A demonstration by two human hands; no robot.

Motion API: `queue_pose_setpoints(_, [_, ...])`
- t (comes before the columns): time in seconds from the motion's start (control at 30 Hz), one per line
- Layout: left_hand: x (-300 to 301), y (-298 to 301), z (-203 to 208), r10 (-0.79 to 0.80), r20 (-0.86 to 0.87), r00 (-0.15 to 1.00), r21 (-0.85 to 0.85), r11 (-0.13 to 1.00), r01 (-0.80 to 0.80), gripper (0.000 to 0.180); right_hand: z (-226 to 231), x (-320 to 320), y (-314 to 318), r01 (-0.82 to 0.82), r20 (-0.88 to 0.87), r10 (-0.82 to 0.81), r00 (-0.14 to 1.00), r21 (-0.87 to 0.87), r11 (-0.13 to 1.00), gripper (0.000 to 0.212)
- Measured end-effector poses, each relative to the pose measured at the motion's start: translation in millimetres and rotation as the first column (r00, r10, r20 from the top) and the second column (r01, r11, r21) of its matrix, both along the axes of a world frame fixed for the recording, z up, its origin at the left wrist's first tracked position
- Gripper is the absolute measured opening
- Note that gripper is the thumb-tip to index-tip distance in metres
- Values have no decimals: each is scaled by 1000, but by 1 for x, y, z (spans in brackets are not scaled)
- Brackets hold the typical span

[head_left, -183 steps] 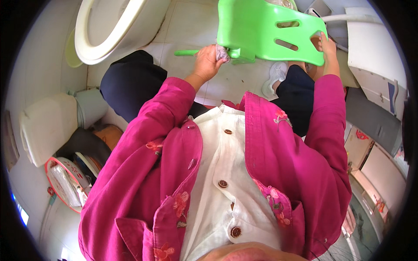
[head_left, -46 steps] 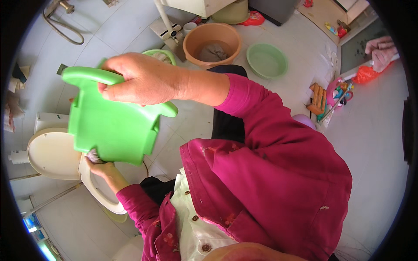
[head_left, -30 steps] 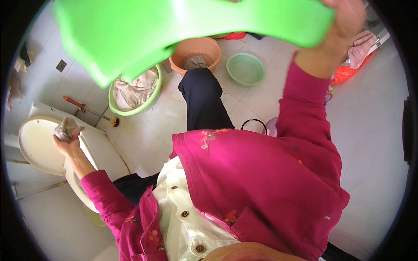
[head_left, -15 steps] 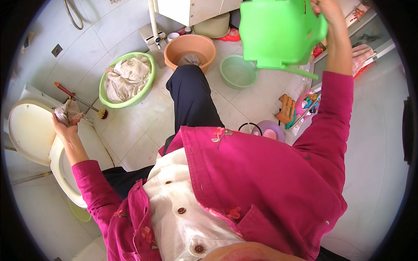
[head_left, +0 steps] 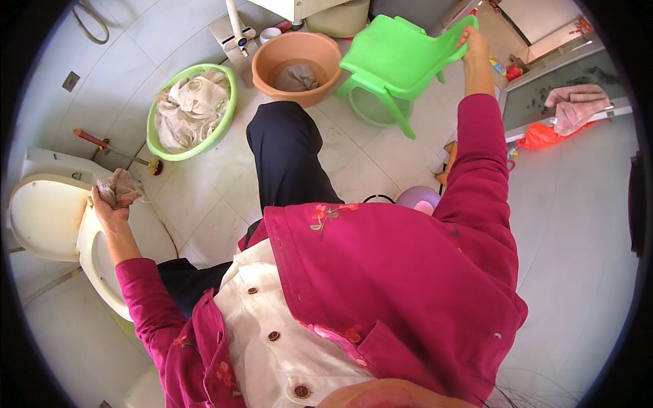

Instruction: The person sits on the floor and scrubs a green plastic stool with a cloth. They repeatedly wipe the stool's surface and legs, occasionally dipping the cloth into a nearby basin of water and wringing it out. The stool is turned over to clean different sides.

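My right hand (head_left: 474, 45) is closed round the top of the backrest of a small green plastic chair (head_left: 388, 58). The chair is over a pale green basin (head_left: 381, 109), hiding much of it; whether its legs touch the floor I cannot tell. In my left hand (head_left: 111, 216) is a crumpled greyish cloth (head_left: 119, 188), gripped above the toilet (head_left: 109, 262), whose lid (head_left: 49, 217) is raised. An orange basin (head_left: 297, 56) beside the chair holds water and a grey cloth (head_left: 296, 78).
A green tub (head_left: 232, 112) full of pale laundry (head_left: 192, 109) stands by the wall. Near the toilet leans a brush with a red handle (head_left: 90, 139). A pink towel (head_left: 577, 109) hangs at the right above a red bag (head_left: 551, 136). A purple basin (head_left: 416, 198) lies by my jacket.
My right hand has brought the green chair lower and to the left, turning it so its seat and legs show. My left hand keeps hold of the cloth.
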State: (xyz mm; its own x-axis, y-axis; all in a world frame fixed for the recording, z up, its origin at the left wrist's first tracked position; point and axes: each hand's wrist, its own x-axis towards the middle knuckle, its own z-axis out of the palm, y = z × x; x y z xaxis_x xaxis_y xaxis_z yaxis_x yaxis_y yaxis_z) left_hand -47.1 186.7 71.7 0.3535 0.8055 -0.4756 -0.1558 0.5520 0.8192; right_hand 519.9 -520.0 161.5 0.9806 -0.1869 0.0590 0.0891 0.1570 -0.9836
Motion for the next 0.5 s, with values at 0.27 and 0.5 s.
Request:
queue_pose_setpoints(0.27, [6, -37, 27, 31, -69, 997, 48, 998, -28, 54, -161, 58, -30, 269, -152, -242, 958, 190, 944, 11])
queue_pose_setpoints(0.5, [19, -17, -11, -35, 43, 998, 23, 999, 34, 56, -200, 101, -178, 262, -132, -271, 953, -86, 961, 14])
